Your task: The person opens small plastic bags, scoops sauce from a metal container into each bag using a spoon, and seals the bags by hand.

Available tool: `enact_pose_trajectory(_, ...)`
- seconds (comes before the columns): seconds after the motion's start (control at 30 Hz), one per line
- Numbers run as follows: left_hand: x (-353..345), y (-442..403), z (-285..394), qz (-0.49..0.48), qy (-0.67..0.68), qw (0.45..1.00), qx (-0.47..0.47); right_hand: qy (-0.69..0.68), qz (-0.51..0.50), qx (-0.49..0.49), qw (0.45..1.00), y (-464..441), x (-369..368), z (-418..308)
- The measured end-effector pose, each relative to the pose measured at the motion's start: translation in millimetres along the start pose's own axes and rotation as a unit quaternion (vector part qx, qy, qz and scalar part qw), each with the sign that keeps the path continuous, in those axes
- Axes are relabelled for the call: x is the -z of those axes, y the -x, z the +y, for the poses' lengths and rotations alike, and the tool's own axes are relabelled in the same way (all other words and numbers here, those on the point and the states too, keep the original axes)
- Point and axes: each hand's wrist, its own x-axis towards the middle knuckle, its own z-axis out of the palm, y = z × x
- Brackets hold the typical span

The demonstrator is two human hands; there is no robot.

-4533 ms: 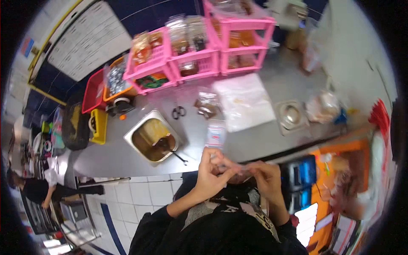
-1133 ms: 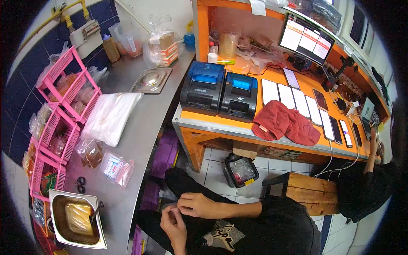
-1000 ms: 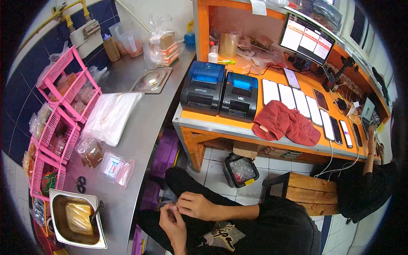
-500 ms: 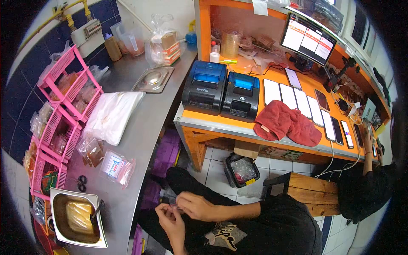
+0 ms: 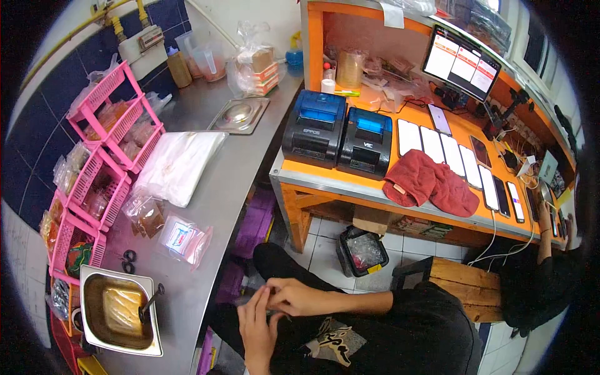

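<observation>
In the lower middle my left hand (image 5: 256,322) and my right hand (image 5: 297,297) meet in front of my lap. Both have their fingers pinched together on a small clear plastic bag (image 5: 241,301), which the fingers mostly cover; its contents cannot be made out. On the steel counter to the left lie a clear packet with a blue, white and red label (image 5: 181,240) and a packet of brown stuff (image 5: 145,215). Black scissors (image 5: 129,261) lie near a steel pan (image 5: 122,312) holding brownish liquid and a black-handled utensil.
Pink baskets (image 5: 94,194) of packets line the wall beside white plastic sheets (image 5: 181,165). Two printers (image 5: 314,131), several phones (image 5: 409,137) and a red cloth (image 5: 425,181) occupy the orange desk. Below stands a bin (image 5: 361,251); another person (image 5: 544,275) sits at right.
My view has shifted slightly, so the scene sits further right. The fingers of my left hand have straightened upward, and my right hand has closed in against them, covering more of the plastic.
</observation>
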Motion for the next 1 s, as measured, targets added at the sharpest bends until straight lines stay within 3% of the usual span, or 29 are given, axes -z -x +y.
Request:
enact_pose_trajectory(0.03, -1, 5, -2, -0.017, 0.009, 0.999, 0.050, 0.004, -0.024, 0.007, 1.000, 1, -9, 3)
enact_pose_trajectory(0.1, 0, 14, -6, -0.014, -0.023, 0.999, 0.022, 0.012, -0.085, -0.013, 0.996, 2, -19, 9)
enact_pose_trajectory(0.17, 1, 19, -9, -0.010, -0.055, 0.998, -0.004, 0.011, -0.073, -0.006, 0.997, 4, -25, 7)
enact_pose_trajectory(0.23, 1, 26, -14, -0.018, -0.002, 1.000, -0.001, 0.009, -0.061, 0.003, 0.998, 1, -28, 4)
enact_pose_trajectory(0.33, 8, 39, -16, -0.009, -0.040, 0.999, 0.009, 0.002, -0.109, -0.013, 0.994, -9, -27, -10)
enact_pose_trajectory(0.37, 9, 43, -16, -0.008, -0.039, 0.999, 0.007, 0.005, -0.096, -0.002, 0.995, -18, -17, -20)
enact_pose_trajectory(0.43, 10, 52, -17, 0.080, 0.038, 0.991, 0.096, -0.022, -0.056, -0.008, 0.998, -43, 2, -39)
enact_pose_trajectory(0.47, 13, 58, -17, 0.080, 0.038, 0.991, 0.096, -0.047, 0.029, 0.050, 0.997, -57, 4, -43)
enact_pose_trajectory(0.5, 15, 63, -18, 0.097, 0.086, 0.980, 0.153, -0.059, 0.046, 0.016, 0.997, -70, 12, -62)
enact_pose_trajectory(0.53, 17, 68, -19, 0.115, 0.133, 0.962, 0.210, -0.023, 0.100, 0.092, 0.990, -84, 9, -67)
enact_pose_trajectory(0.57, 15, 71, -21, 0.147, 0.106, 0.966, 0.183, 0.014, 0.154, 0.168, 0.974, -98, 3, -71)
enact_pose_trajectory(0.67, 16, 86, -29, 0.177, 0.184, 0.945, 0.202, -0.055, 0.074, 0.241, 0.966, -124, -17, -87)
enact_pose_trajectory(1.0, 31, 110, -34, 0.247, 0.170, 0.936, 0.183, -0.046, 0.127, 0.311, 0.941, -142, -65, -80)
